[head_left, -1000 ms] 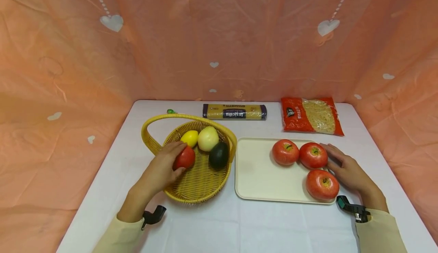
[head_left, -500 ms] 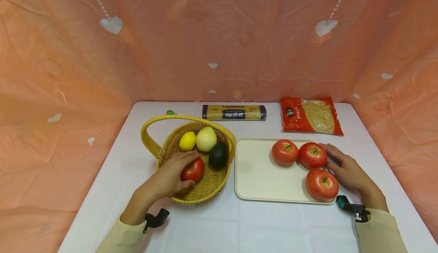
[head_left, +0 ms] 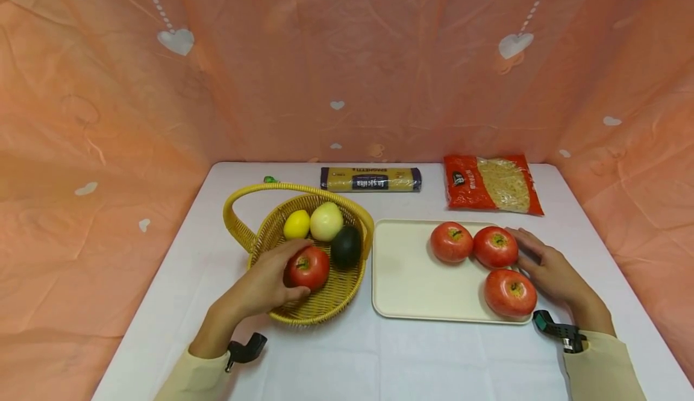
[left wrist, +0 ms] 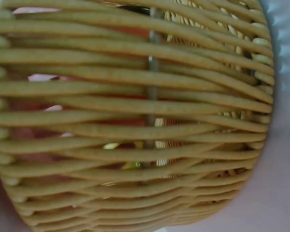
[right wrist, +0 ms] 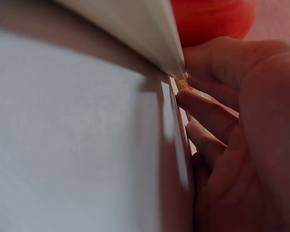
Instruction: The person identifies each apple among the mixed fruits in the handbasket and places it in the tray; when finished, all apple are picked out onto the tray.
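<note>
A red apple [head_left: 309, 268] is in the yellow wicker basket [head_left: 325, 310], with my left hand [head_left: 268, 280] holding it from the left, fingers along its far side and thumb on its near side. The basket also holds a yellow lemon [head_left: 296, 225], a pale round vegetable like an onion [head_left: 326, 221] and a dark green avocado [head_left: 346, 247]. In the left wrist view the basket weave [left wrist: 135, 106] hides most of the hand and apple. My right hand [head_left: 550, 271] rests at the right rim of the cream tray [head_left: 423, 286], fingers relaxed, close beside the red apples [head_left: 496, 247].
Three red apples sit on the tray's right half, one being the near apple [head_left: 510, 292]. A spaghetti pack [head_left: 371, 179] and a red pasta bag [head_left: 493, 183] lie at the table's back. The basket handle [head_left: 293, 186] arches over its far side.
My left hand and the apple have moved right and toward me inside the basket, and more of the apple's top shows. The lemon has shifted slightly left. The right hand stays put.
</note>
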A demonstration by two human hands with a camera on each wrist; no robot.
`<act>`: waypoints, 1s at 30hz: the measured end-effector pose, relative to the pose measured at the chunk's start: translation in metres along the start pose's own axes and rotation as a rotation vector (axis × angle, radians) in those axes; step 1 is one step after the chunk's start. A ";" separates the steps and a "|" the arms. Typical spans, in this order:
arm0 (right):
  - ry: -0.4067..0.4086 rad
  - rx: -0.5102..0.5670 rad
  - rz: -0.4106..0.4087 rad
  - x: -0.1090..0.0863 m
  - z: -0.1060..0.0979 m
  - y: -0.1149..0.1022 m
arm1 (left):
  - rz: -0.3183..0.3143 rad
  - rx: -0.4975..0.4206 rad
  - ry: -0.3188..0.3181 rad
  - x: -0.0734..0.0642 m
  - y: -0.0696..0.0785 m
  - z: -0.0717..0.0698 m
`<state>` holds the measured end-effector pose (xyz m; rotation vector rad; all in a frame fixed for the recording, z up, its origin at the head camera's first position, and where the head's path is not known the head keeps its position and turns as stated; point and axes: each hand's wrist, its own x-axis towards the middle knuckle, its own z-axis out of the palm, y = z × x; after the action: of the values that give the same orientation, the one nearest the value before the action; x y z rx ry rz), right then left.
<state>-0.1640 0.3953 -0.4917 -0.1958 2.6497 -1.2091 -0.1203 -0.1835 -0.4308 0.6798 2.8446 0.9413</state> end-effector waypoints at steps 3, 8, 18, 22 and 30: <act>0.003 -0.010 -0.010 -0.001 0.000 0.000 | 0.012 -0.056 0.046 -0.002 0.002 -0.001; 0.007 -0.016 -0.019 -0.002 0.000 0.000 | 0.067 -0.143 0.086 -0.004 0.006 -0.005; 0.015 -0.012 -0.039 -0.003 0.000 -0.001 | 0.172 -0.363 0.112 -0.006 0.027 -0.009; 0.013 -0.008 -0.034 -0.002 0.000 -0.001 | 0.227 -0.456 0.097 -0.003 0.040 -0.006; -0.001 -0.002 -0.005 -0.001 -0.001 -0.002 | 0.363 -0.461 0.018 0.010 0.065 0.012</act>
<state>-0.1631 0.3950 -0.4891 -0.2036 2.6515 -1.2076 -0.1019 -0.1262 -0.4026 1.1379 2.4096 1.5859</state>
